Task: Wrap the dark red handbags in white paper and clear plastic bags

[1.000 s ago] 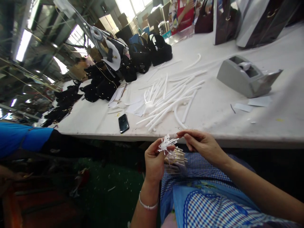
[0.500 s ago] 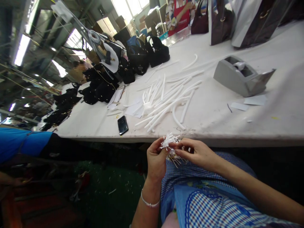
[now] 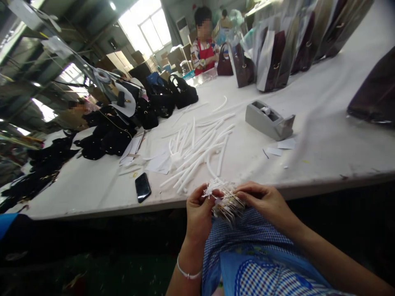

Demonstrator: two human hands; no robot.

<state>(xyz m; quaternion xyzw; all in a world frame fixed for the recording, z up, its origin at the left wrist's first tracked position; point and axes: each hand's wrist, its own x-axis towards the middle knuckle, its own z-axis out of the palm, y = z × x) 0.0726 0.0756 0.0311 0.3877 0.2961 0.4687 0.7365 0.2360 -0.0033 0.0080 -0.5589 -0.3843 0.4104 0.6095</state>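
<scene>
My left hand (image 3: 197, 216) is closed round a bundle of small tags with thin white plastic ties (image 3: 224, 199), held just below the edge of the white table (image 3: 324, 144). My right hand (image 3: 265, 201) pinches at the top of the same bundle from the right, fingers pressed together on the ties. Both hands hover over my lap, which is covered by a blue checked apron (image 3: 247, 255). Beyond them on the table lies a spread of long white foam tubes (image 3: 197, 144).
A black phone (image 3: 142, 187) lies near the table's front edge. A grey tape dispenser (image 3: 269, 120) sits right of the tubes, with paper scraps beside it. Black handbags (image 3: 154, 102) pile at the left, wrapped dark bags (image 3: 271, 53) stand at the back. A person in a red apron (image 3: 204, 51) works at the far end.
The view has tilted up and shifted, showing more of the far table. My right hand has closed in on the bundle and both hands stay together on it.
</scene>
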